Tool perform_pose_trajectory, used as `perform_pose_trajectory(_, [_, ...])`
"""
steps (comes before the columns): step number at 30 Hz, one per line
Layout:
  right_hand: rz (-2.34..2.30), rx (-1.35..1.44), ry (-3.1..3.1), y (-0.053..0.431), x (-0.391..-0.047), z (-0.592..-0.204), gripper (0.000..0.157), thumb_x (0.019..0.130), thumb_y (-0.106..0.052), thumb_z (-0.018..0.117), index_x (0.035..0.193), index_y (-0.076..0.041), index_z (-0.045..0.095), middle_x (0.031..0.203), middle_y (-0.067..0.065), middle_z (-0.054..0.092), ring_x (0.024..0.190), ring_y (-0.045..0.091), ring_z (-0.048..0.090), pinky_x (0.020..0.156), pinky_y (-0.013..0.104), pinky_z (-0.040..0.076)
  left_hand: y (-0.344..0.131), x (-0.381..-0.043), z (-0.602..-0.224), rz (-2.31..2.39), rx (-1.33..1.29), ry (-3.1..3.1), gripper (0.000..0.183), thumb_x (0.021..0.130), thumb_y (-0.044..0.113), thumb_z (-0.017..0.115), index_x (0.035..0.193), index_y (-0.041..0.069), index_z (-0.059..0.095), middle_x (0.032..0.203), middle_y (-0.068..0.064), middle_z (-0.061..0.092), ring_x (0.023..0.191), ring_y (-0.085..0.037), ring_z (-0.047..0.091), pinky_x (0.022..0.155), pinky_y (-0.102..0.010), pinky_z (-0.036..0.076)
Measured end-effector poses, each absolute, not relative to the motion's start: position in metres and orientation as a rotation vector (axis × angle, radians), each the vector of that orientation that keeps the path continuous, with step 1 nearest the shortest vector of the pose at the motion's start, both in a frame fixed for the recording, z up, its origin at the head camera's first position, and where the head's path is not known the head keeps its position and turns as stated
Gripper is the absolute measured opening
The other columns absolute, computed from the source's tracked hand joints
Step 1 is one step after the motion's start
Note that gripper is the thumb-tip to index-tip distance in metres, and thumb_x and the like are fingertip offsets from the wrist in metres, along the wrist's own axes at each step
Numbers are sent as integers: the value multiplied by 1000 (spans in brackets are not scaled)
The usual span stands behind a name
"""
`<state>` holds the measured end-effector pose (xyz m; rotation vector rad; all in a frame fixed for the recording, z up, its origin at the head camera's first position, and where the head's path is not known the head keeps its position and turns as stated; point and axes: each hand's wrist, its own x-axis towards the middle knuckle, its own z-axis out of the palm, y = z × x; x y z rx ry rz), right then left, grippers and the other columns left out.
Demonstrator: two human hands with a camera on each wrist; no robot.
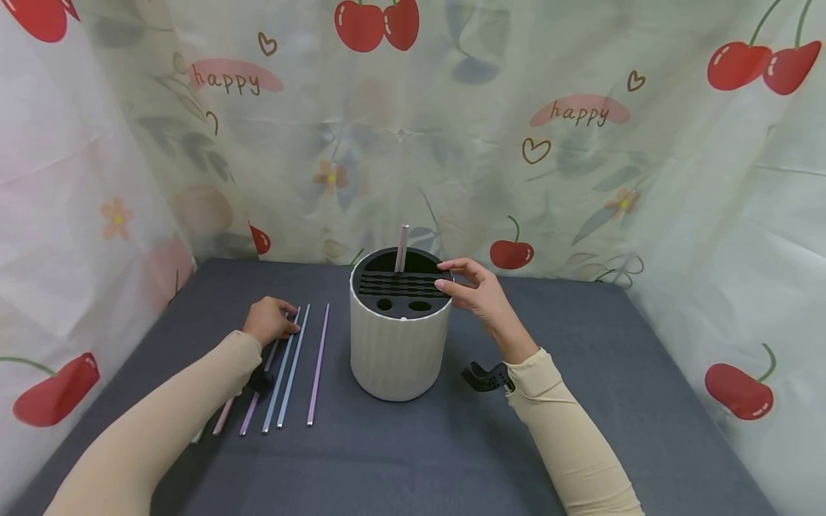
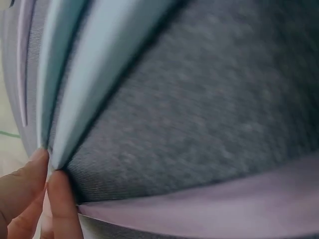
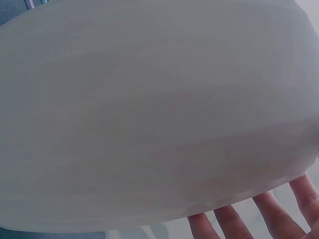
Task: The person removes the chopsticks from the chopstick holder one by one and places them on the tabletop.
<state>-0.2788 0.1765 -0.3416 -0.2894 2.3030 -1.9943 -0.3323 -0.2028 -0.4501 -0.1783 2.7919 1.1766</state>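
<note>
My left hand [image 1: 271, 320] is at the far ends of a row of thin coloured metal chopsticks on the dark cloth. Its thumb and a finger pinch the tip of a blue chopstick [image 2: 94, 84], beside a second blue chopstick [image 2: 57, 59]. A pink chopstick [image 2: 224, 211] lies nearer the wrist. My right hand [image 1: 477, 290] rests on the right rim of a white ribbed utensil holder [image 1: 396, 358], with fairly straight, spread fingers [image 3: 279, 216]. One pinkish chopstick [image 1: 402, 249] stands upright in the holder's back opening.
The holder has a black slotted top [image 1: 400, 304] with two round holes at the front. A separate purple chopstick [image 1: 318, 365] lies between the row and the holder. Behind the dark tabletop [image 1: 581, 430] hangs a cherry-patterned curtain [image 1: 400, 143], which also runs along both sides.
</note>
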Motion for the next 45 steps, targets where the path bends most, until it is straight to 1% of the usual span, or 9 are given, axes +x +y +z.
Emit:
perform_pose_trajectory(5, [-1989, -290, 2305, 176, -279, -342, 36, 91, -19, 68, 124, -11, 58, 141, 7, 46, 128, 29, 50, 104, 54, 44, -205, -327, -440, 1231, -195, 2756, 37, 86, 7, 72, 120, -5, 64, 119, -29, 61, 73, -19, 68, 65, -29, 59])
perform_pose_trajectory(9, [-1994, -294, 2297, 175, -278, -341, 36, 91, -19, 69, 124, -11, 57, 141, 7, 45, 128, 29, 50, 104, 54, 44, -202, -324, -417, 1439, -150, 2668, 39, 93, 13, 66, 127, -4, 59, 124, -28, 60, 95, -31, 68, 82, -40, 59])
perform_pose_trajectory(13, [-2003, -299, 2294, 175, -277, -341, 36, 91, -19, 68, 124, -10, 57, 141, 7, 46, 128, 28, 50, 104, 55, 43, -191, -322, -378, 1746, -24, 2560, 42, 96, 19, 61, 133, -2, 55, 124, -23, 61, 99, -24, 67, 93, -43, 54])
perform_pose_trajectory(17, [-2015, -312, 2290, 176, -277, -341, 36, 91, -17, 68, 124, -9, 56, 140, 8, 46, 128, 29, 50, 104, 55, 43, -169, -316, -335, 2094, 131, 2429, 40, 94, 20, 65, 128, 1, 59, 105, -5, 67, 85, -8, 67, 84, -28, 58])
perform_pose_trajectory(20, [-2019, -319, 2284, 177, -277, -341, 36, 91, -17, 67, 124, -9, 57, 140, 8, 46, 128, 28, 50, 104, 55, 43, -148, -310, -305, 2283, 314, 2285, 32, 90, 16, 69, 120, 5, 64, 95, 3, 66, 83, -10, 67, 78, -22, 58])
perform_pose_trajectory(25, [-2018, -325, 2287, 178, -277, -341, 34, 91, -18, 68, 122, -11, 58, 140, 8, 46, 128, 28, 49, 104, 55, 44, -108, -300, -275, 2190, 641, 2239, 26, 88, 10, 71, 114, 7, 67, 99, 3, 67, 91, -11, 67, 81, -23, 57])
perform_pose_trajectory(32, [-1993, -320, 2317, 177, -279, -343, 37, 90, -21, 69, 124, -10, 57, 140, 8, 47, 128, 28, 49, 102, 53, 46, -75, -297, -271, 1852, 792, 2393, 28, 86, 7, 73, 112, 0, 67, 103, -6, 70, 91, -10, 67, 83, -27, 56])
perform_pose_trajectory(39, [-1986, -306, 2322, 176, -279, -343, 36, 91, -20, 69, 123, -11, 58, 140, 7, 47, 128, 27, 50, 102, 53, 46, -68, -300, -278, 1769, 759, 2469, 19, 84, 8, 75, 101, 1, 69, 94, -4, 69, 87, -14, 65, 80, -27, 55])
perform_pose_trajectory(45, [-1981, -297, 2325, 176, -279, -343, 36, 90, -21, 69, 123, -12, 58, 140, 7, 46, 128, 28, 50, 102, 54, 45, -71, -300, -273, 1959, 767, 2380, 16, 85, 5, 73, 100, -1, 69, 91, 0, 70, 85, -13, 66, 80, -28, 57])
